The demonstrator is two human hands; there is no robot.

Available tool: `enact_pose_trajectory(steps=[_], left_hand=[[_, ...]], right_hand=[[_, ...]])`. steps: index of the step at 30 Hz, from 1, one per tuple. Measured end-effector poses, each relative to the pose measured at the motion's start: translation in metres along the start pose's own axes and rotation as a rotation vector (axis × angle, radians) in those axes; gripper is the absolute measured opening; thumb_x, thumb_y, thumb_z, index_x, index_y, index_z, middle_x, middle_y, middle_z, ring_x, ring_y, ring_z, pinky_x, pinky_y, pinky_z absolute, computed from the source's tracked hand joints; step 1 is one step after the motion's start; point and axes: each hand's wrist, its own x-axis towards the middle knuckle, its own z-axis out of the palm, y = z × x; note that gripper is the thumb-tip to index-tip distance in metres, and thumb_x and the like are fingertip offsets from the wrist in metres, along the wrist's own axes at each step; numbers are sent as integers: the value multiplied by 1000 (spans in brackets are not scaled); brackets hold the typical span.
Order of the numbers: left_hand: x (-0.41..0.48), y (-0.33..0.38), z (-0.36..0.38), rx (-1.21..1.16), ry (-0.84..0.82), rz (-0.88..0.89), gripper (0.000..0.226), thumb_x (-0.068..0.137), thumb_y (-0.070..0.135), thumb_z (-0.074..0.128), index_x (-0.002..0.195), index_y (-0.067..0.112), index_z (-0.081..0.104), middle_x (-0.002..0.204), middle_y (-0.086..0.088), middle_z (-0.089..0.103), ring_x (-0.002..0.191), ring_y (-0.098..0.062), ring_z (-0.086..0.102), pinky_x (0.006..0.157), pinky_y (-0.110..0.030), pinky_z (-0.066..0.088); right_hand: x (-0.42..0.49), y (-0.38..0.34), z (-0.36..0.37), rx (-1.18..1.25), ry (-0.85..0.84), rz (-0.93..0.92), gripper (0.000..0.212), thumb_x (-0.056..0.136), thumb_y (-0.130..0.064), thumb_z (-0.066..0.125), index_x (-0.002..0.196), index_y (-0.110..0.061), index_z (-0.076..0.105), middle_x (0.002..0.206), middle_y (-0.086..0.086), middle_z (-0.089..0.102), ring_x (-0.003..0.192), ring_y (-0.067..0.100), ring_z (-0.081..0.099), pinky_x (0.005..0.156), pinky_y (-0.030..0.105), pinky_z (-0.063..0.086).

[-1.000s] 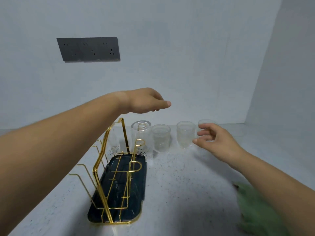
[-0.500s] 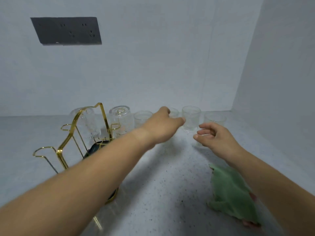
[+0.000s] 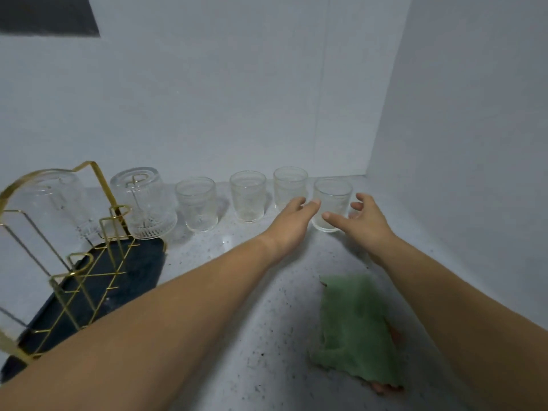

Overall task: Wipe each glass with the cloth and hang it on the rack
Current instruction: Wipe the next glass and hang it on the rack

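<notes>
glasses [image 3: 248,197], clear, patterned: two hang mouth-down on the gold rack [image 3: 89,272] at frame left, and four stand upright in a row at mid frame. left hand [image 3: 292,223], fingers straight, reaches to the rightmost glass [image 3: 332,200]. right hand [image 3: 364,221] is spread open on its other side. neither grips, and contact is unclear. judged light, rigid, brittle, slick; best held round the lower wall. green cloth [image 3: 355,330], limp, lies on the counter [image 3: 252,336] at lower right.
</notes>
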Motion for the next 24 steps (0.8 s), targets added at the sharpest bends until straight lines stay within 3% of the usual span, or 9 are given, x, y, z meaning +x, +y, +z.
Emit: enact_pose_trajectory(steps=[3,5,8,12,16,19,21,22,24], left_hand=[[28,-9,14,-40,-33,19,101,79,82,48,160,24,37,165,6,41,152,-16,36,127,-49,27],[40,-15,18,-62,-48,34,104,73,85,45,157,24,42,161,6,47,149,-15,42,126,-50,29],[35,-9,21,-84,-23,69,72,94,69,45,148,23,50,149,6,56,139,-15,52,122,-50,36],[30,-12,23,-117,-16,84,54,102,60,44,139,22,55,140,5,60,131,-14,56,118,-47,40],[17,-13,17,-128,71,166,24,108,39,52,128,25,55,117,11,59,108,-2,58,105,-31,45],[-4,-14,0,-147,153,242,34,103,34,63,133,19,57,108,6,56,101,-8,57,89,-16,48],[-22,-19,-15,-179,124,253,45,99,40,68,138,20,56,111,7,59,108,-7,59,91,-13,48],[-31,-23,-23,-208,70,245,54,97,47,70,141,21,56,120,6,64,119,-9,60,102,-19,48],[-54,-33,-35,-295,-86,236,68,92,59,70,144,16,58,138,-6,67,134,-25,61,117,-47,44]], right_hand=[[11,5,5,77,-19,-39,85,77,-28,89,146,-13,43,138,4,61,113,18,65,92,28,53],[15,7,9,120,-25,-67,70,78,-24,88,137,-15,50,123,-1,68,96,6,69,73,14,52],[19,11,11,144,10,-103,59,81,-23,87,130,-18,55,112,-6,71,92,1,69,71,15,51],[10,7,10,157,35,-132,48,82,-23,85,123,-22,60,102,-12,72,80,-3,73,73,18,59],[-14,-11,1,195,43,-181,45,84,-24,83,123,-24,61,98,-17,69,73,-16,68,58,3,49],[-45,-31,-9,196,-16,-200,44,83,-30,83,123,-26,63,103,-13,72,81,-11,70,66,10,52],[-68,-39,-11,236,-104,-194,44,83,-29,83,123,-25,65,106,-8,76,88,0,75,79,23,58],[-80,-42,-10,260,-161,-193,42,84,-27,82,123,-23,65,108,-5,77,92,6,76,84,29,59],[-108,-50,-7,299,-291,-200,39,87,-23,79,124,-20,66,109,-3,78,97,13,77,88,32,61]])
